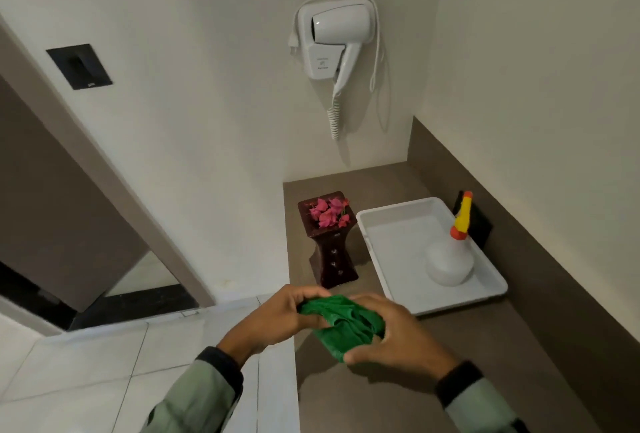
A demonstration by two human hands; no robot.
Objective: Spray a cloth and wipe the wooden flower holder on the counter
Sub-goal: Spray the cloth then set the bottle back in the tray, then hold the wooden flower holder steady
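A green cloth (341,323) is bunched between both hands just above the brown counter (433,363), near its front left edge. My left hand (277,318) grips the cloth's left end; my right hand (391,335) closes over its right side. Just beyond the hands stands the dark wooden flower holder (332,252), upright, with pink flowers (329,212) in its top. A white spray bottle (450,259) with a yellow and orange nozzle stands in the white tray (391,224) to the right of the holder.
A white hair dryer (334,37) hangs on the wall above the counter, its coiled cord dangling. Walls close the counter at the back and the right. A black block (479,221) sits behind the tray. To the left lie a tiled floor and a doorway.
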